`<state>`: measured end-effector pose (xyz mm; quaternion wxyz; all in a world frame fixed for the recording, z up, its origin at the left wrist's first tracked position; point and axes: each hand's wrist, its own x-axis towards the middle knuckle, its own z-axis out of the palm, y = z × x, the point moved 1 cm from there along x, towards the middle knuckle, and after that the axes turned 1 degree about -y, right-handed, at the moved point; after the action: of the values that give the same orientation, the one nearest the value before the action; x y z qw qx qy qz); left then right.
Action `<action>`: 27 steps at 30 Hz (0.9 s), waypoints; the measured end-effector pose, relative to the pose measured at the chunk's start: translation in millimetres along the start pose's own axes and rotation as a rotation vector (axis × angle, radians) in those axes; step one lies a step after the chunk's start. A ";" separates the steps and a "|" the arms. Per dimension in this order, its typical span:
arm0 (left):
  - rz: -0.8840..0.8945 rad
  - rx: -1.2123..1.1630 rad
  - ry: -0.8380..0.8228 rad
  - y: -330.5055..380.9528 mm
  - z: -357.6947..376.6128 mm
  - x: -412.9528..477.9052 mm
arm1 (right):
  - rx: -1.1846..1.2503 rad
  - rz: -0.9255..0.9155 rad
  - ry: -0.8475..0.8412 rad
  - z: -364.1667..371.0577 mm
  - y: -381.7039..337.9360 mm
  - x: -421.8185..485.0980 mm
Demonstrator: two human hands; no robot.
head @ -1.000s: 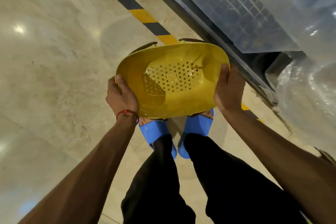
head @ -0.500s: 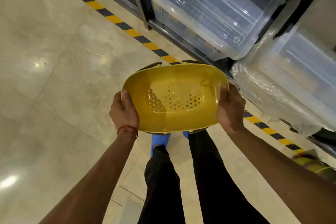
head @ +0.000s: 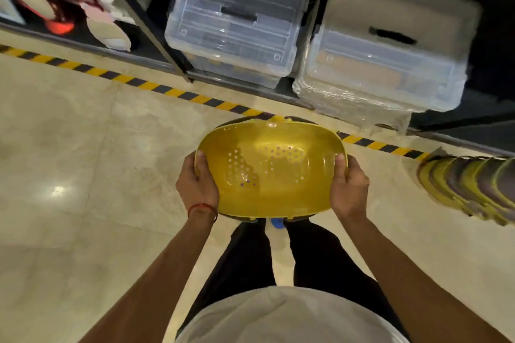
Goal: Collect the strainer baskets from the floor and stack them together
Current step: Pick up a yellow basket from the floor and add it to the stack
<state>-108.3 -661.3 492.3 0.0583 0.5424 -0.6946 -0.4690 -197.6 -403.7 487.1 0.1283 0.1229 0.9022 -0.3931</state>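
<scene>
A: Head view: what is held?
B: A yellow strainer basket, gripped at both ends. Left hand and right hand curl closed over its rim, carrying it above the floor.
A: Next?
B: Probably nesting it onto the sideways stack of baskets, right of the held basket.

One yellow basket up in two hands, left and right. Two clear bins on the shelf. One blurred stack at right, count unclear.
</scene>
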 end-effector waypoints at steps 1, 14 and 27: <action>0.022 -0.002 -0.020 4.6 0.0 -13.2 | 0.008 -0.004 0.033 -12.3 8.2 -10.0; 0.316 0.142 -0.223 61.6 69.1 -215.4 | 0.088 0.164 0.269 -199.3 128.5 -103.4; 0.582 0.174 -0.593 94.3 218.8 -405.6 | 0.243 0.386 0.682 -371.9 266.9 -161.3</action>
<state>-139.0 -207.5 612.2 -0.0603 0.1682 -0.8425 -0.5083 -10.6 28.6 603.8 -0.1225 0.4274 0.8003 -0.4024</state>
